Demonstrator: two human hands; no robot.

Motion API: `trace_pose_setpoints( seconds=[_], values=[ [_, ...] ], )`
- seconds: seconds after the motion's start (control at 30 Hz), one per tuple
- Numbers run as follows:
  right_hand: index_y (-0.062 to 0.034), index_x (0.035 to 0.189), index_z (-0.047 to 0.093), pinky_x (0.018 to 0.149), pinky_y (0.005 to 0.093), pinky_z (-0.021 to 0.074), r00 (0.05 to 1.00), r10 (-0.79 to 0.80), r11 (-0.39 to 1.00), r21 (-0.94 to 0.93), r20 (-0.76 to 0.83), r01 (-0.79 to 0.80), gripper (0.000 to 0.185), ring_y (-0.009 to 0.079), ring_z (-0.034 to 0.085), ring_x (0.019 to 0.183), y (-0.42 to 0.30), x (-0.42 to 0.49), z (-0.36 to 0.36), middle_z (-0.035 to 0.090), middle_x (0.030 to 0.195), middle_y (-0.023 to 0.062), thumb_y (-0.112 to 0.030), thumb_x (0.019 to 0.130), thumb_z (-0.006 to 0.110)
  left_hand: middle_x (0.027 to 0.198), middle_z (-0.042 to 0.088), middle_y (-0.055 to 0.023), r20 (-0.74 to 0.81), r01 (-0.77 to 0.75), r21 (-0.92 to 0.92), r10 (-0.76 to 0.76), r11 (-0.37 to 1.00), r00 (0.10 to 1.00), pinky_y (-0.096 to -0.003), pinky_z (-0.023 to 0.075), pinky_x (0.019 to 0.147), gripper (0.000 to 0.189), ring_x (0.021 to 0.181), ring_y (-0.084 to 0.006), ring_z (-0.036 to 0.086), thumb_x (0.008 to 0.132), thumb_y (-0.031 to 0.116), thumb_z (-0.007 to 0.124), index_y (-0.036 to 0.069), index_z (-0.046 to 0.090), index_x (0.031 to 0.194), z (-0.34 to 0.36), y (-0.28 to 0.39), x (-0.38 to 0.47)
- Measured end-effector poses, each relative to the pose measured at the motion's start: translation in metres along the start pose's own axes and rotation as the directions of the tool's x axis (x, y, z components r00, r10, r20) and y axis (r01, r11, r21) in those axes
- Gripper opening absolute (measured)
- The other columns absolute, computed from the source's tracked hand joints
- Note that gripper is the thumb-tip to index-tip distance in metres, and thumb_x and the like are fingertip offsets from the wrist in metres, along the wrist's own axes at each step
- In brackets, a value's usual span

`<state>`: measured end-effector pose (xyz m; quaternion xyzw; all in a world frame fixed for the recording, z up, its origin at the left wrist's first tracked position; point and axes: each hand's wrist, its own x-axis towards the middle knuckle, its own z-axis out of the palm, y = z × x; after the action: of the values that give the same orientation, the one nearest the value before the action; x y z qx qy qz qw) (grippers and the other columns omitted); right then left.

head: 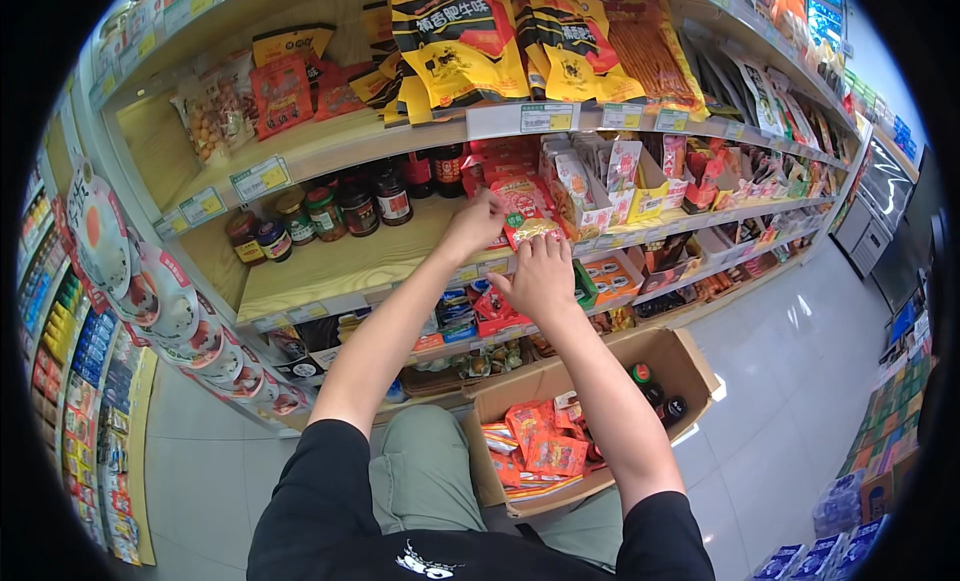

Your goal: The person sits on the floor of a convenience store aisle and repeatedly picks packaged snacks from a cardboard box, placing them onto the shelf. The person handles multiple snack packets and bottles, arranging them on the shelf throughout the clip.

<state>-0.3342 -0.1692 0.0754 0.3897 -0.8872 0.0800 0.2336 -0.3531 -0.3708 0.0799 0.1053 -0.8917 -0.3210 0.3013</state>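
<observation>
A red snack packet [523,201] with a gold lower part stands at the front of a wooden shelf [352,262], before more red packets [501,152]. My left hand [474,225] has its fingers bent at the packet's left edge. Along its bottom edge lie the fingers of my right hand [546,275], the thumb spread to the left; both hands grip the packet. To the left on the same shelf are several sauce jars [325,213]. Right of the packet, display boxes [574,187] hold upright sachets.
Between my knees an open cardboard box [491,461] holds orange-red packets [551,450] and dark jars with lids [652,393]. Yellow bags [461,45] lean over the shelf above. Hanging round display cards [161,288] flank the shelf's left end. Lower shelves carry small boxes [609,275].
</observation>
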Motion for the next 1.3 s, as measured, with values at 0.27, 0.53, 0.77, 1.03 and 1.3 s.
trace_pose_setpoints(
  seconds=[0.27, 0.53, 0.77, 1.03, 1.3],
  values=[
    [0.0039, 0.145, 0.052, 0.126, 0.0554, 0.0278, 0.969, -0.052, 0.983, 0.157, -0.242, 0.092, 0.08, 0.0422, 0.044, 0.147, 0.011, -0.029, 0.0, 0.055, 0.149, 0.0246, -0.049, 0.091, 0.078, 0.114, 0.078, -0.0156, 0.204, -0.028, -0.093, 0.047, 0.995, 0.978, -0.0375, 0.0607, 0.089, 0.027, 0.105, -0.0245, 0.077, 0.096, 0.013, 0.069, -0.003, 0.071, 0.118, -0.016, 0.025, -0.017],
    [0.0014, 0.13, 0.064, 0.118, 0.0521, 0.0405, 0.892, 0.204, 0.861, 0.508, -0.403, 0.033, 0.043, 0.0398, 0.058, 0.132, 0.079, -0.142, -0.023, 0.065, 0.136, 0.0197, -0.013, 0.092, 0.077, 0.109, 0.079, -0.0147, 0.015, -0.103, -0.169, 0.107, 0.98, 0.994, -0.0368, 0.0603, 0.088, 0.021, 0.1, -0.0232, 0.077, 0.098, 0.011, 0.069, -0.001, 0.072, 0.115, -0.042, 0.049, -0.057],
    [-0.0015, 0.121, 0.068, 0.09, 0.0428, 0.0571, 0.789, 0.56, 0.741, 0.578, -0.252, -0.342, 0.024, 0.0348, 0.072, 0.105, 0.198, -0.24, 0.054, 0.073, 0.116, 0.0173, -0.017, 0.102, 0.066, 0.122, 0.073, -0.0146, 0.188, -0.054, -0.23, 0.099, 0.972, 0.977, -0.043, 0.0486, 0.11, 0.021, 0.12, -0.0299, 0.068, 0.097, 0.014, 0.071, 0.002, 0.071, 0.114, 0.008, 0.026, -0.255],
    [-0.0057, 0.1, 0.081, 0.088, 0.0471, 0.0584, 0.549, 0.117, 0.91, 0.132, 0.827, -0.393, 0.025, 0.0398, 0.074, 0.1, 0.286, -0.3, 0.16, 0.078, 0.105, 0.0192, -0.023, 0.085, 0.07, 0.165, 0.036, -0.0187, 0.559, -0.102, 0.225, -0.042, 0.969, 0.828, -0.0715, 0.0131, 0.126, 0.052, 0.161, -0.0447, 0.015, 0.093, 0.037, 0.076, 0.007, 0.066, 0.134, 0.091, -0.016, -0.414],
    [-0.0063, 0.112, 0.082, 0.093, 0.0429, 0.06, -0.037, 0.053, 0.995, -0.049, 0.998, 0.087, 0.032, 0.0363, 0.074, 0.11, 0.268, -0.35, 0.3, 0.077, 0.122, 0.0178, -0.019, 0.083, 0.076, 0.162, 0.04, -0.0168, 0.541, -0.072, 0.165, -0.029, 0.984, 0.84, -0.0709, 0.0141, 0.126, 0.046, 0.161, -0.0438, 0.015, 0.091, 0.032, 0.078, 0.009, 0.069, 0.13, 0.095, -0.018, -0.408]
  ],
)
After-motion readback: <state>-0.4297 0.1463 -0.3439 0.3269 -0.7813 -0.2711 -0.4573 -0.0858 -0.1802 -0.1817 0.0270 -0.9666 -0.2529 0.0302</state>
